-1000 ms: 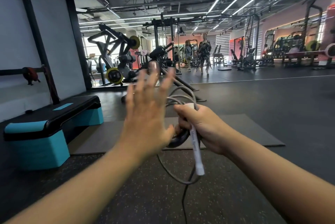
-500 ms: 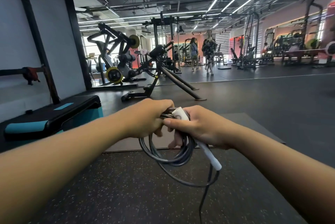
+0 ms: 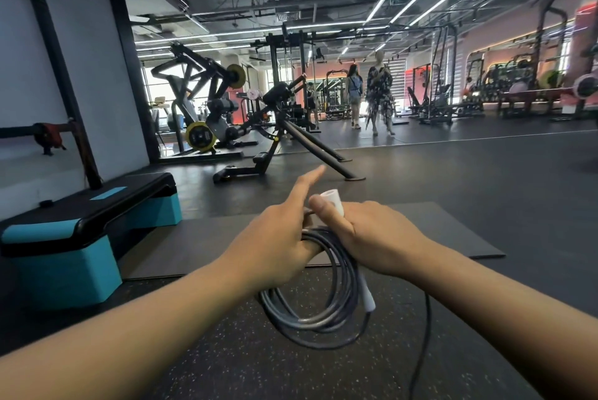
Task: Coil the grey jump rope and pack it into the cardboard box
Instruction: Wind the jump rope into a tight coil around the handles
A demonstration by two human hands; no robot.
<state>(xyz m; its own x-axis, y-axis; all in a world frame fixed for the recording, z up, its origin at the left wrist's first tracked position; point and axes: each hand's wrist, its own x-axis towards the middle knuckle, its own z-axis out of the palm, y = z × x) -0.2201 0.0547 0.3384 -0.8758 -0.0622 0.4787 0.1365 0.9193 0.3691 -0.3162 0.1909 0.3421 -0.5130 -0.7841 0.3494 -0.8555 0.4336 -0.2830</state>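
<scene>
A: Gym floor [image 3: 226, 351], dark mat [image 3: 420, 231], teal step bench [image 3: 64, 244] on the left. No cardboard box in view.

B: Rope?

A: Grey jump rope [image 3: 310, 312] hangs in several loops below both hands, loose tail trailing down right. Right hand [image 3: 372, 237] fisted round the loops and white handle [image 3: 333, 202]. Left hand [image 3: 275, 247] inside the loops, fingers extended, gripping nothing firmly.

B: Tip?

A: Probably keep loops even, feed the tail without twisting, pin each turn with the thumb.

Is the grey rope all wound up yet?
Mostly. The jump rope hangs in loops from both hands, but one loose strand trails downward.
</scene>
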